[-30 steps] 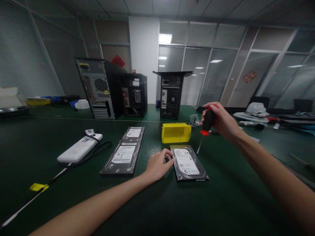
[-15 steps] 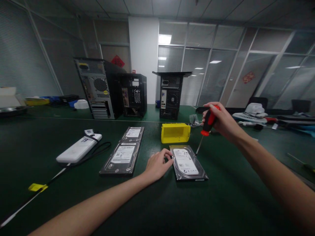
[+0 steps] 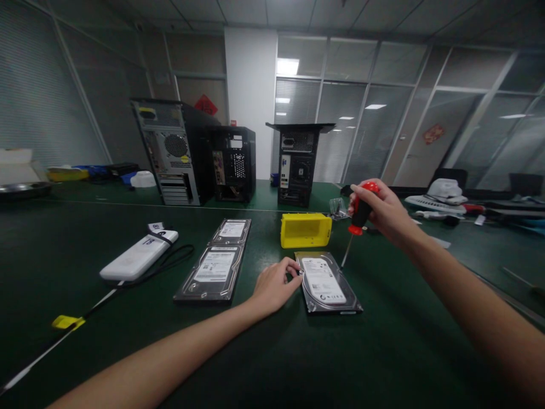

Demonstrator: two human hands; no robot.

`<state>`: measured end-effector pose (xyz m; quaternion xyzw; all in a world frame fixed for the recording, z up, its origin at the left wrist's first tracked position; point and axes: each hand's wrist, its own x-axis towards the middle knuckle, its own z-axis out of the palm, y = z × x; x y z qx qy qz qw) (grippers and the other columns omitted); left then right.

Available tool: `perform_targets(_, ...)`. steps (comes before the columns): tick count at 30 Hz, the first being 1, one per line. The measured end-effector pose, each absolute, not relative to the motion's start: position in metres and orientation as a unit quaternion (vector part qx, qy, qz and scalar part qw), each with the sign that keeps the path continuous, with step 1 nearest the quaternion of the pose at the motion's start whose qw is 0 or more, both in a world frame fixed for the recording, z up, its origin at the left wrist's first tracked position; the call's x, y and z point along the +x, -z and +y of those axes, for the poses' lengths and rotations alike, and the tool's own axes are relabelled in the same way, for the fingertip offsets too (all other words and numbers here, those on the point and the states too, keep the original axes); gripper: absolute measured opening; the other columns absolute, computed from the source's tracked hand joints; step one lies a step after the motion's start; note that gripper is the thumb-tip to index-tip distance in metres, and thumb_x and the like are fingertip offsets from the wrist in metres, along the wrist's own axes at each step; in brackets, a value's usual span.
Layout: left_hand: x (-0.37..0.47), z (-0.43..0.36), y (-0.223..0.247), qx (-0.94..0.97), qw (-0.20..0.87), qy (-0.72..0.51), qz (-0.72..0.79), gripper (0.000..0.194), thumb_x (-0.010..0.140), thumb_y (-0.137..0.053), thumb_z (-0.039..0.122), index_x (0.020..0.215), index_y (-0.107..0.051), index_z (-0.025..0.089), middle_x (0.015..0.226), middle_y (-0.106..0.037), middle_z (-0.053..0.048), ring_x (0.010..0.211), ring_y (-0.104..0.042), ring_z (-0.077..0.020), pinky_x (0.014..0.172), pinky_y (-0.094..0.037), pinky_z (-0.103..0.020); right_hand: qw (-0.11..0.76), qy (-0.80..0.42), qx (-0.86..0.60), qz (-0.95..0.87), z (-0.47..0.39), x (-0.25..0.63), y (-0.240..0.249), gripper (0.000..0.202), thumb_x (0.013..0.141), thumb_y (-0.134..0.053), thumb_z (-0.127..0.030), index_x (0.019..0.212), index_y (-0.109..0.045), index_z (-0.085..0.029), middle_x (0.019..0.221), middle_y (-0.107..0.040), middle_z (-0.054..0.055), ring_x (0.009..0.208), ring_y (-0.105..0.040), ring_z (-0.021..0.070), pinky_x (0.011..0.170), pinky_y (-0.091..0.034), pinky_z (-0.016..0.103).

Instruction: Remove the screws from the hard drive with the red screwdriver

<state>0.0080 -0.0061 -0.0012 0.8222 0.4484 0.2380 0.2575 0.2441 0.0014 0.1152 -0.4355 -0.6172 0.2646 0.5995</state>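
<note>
One silver, white-labelled hard drive (image 3: 326,284), its print too small to read, lies lower centre-right. The left hand (image 3: 276,285), half curled, has fingertips at its left edge; whether they pinch anything, I cannot tell. The right hand (image 3: 378,204) is wrapped round a red-and-black screwdriver (image 3: 361,216), tip at its right edge. Centre-left: two labelled silver drives (image 3: 215,266), one white rounded block (image 3: 137,258) seemingly marked "18". Beyond: one yellow plastic box (image 3: 305,243), three black computer towers (image 3: 296,165).

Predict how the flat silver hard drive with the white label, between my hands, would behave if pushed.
The hard drive is probably stiff and heavy for its size, given its metal case. Lying flat on the green tabletop, it would likely slide rather than tip.
</note>
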Motion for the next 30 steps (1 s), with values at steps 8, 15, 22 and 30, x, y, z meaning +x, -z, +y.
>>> perform_targets(8,0.009,-0.006,0.001,0.820,0.264,-0.244,0.446,0.024,0.083,-0.048,0.038,0.100,-0.056,0.023,0.095,-0.066,0.001,0.084,-0.058,-0.0172,0.078,-0.041,-0.030,0.628,-0.353,-0.400,-0.567,0.006,0.248,-0.114,0.024,0.080,-0.054,-0.045,0.094,-0.050,-0.027,0.069,-0.052,-0.003,0.057,-0.053,0.0104,0.056,-0.049,0.026)
perform_targets(15,0.009,-0.005,0.004,0.820,0.263,-0.247,0.444,0.025,0.083,-0.047,0.038,0.100,-0.056,0.023,0.095,-0.065,0.001,0.085,-0.057,-0.0174,0.077,-0.042,-0.031,0.606,-0.304,-0.430,-0.596,0.004,0.243,-0.117,0.027,0.073,-0.066,-0.043,0.084,-0.051,-0.024,0.073,-0.056,-0.003,0.061,-0.057,0.0099,0.059,-0.051,0.025)
perform_targets(22,0.009,-0.005,0.002,0.820,0.263,-0.242,0.448,0.025,0.083,-0.047,0.038,0.101,-0.056,0.023,0.095,-0.065,0.001,0.085,-0.057,-0.0171,0.076,-0.041,-0.030,0.584,-0.255,-0.447,-0.628,0.000,0.233,-0.120,0.034,0.072,-0.067,-0.044,0.083,-0.044,-0.023,0.075,-0.062,-0.001,0.059,-0.062,0.0131,0.059,-0.053,0.030)
perform_targets(30,0.009,-0.005,0.001,0.821,0.262,-0.243,0.445,0.026,0.083,-0.046,0.040,0.101,-0.056,0.024,0.095,-0.065,0.001,0.085,-0.057,-0.0173,0.078,-0.041,-0.031,0.583,-0.161,-0.456,-0.653,-0.003,0.227,-0.121,0.028,0.075,-0.064,-0.045,0.089,-0.052,-0.024,0.065,-0.055,-0.004,0.050,-0.057,0.0107,0.053,-0.052,0.027)
